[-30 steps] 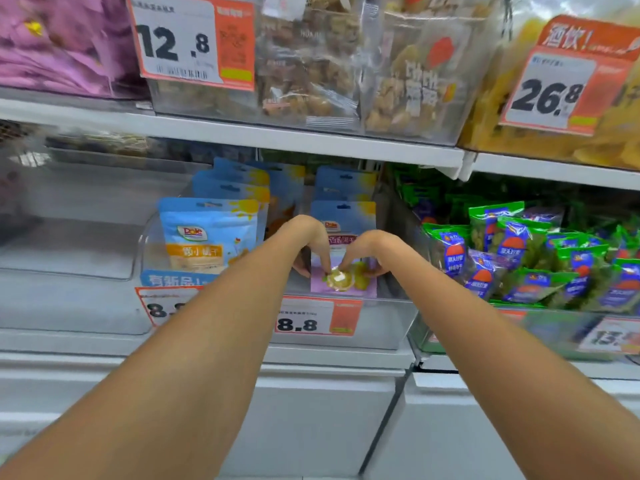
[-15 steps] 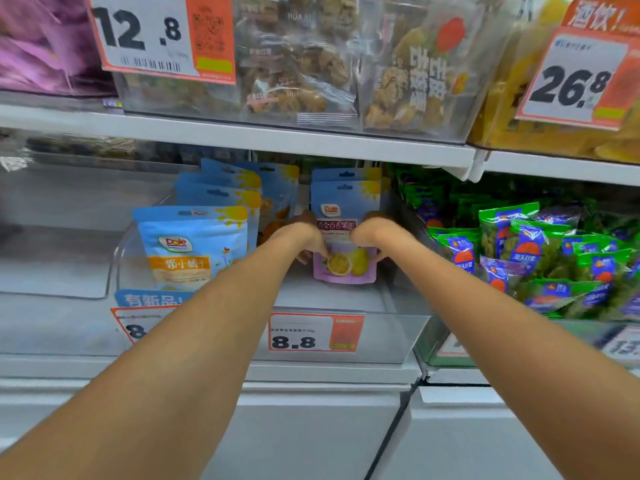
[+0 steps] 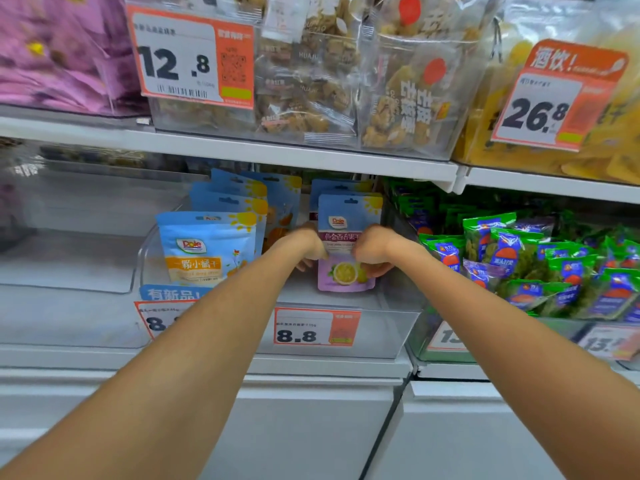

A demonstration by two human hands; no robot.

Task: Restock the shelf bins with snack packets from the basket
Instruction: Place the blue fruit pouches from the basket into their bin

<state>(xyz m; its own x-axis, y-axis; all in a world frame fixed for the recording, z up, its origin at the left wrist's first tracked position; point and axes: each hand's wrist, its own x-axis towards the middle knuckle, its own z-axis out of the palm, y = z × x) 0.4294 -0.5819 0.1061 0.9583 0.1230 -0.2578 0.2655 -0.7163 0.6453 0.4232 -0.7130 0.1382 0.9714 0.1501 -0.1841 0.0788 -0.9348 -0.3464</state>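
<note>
Both my arms reach into the clear bin (image 3: 388, 327) on the middle shelf. My left hand (image 3: 306, 245) grips the left edge of the purple pouch (image 3: 346, 271), fingers curled round behind it. My right hand (image 3: 372, 251) grips the right edge the same way, fingertips showing under the pouch's lower right side. The pouch stands upright in the right half of the bin, blue top with a Dole logo, purple bottom with a cut yellow fruit. More pouches (image 3: 341, 188) of the same kind stand just behind it. In the left half of the bin stands a row of blue pouches (image 3: 207, 247) with an orange label band, front one facing me. An 8.8 tag (image 3: 317, 327) is stuck on the bin front below the purple pouch; another tag (image 3: 156, 320) to the left is partly hidden by my left forearm. The bin to the right holds a pile of green packets (image 3: 540, 258). The bin to the left (image 3: 69, 258) is clear plastic. The upper shelf has bags of brown snacks (image 3: 311, 81), a 12.8 tag (image 3: 192, 57) and a 26.8 tag (image 3: 554, 98). Basket is not in view.
</note>
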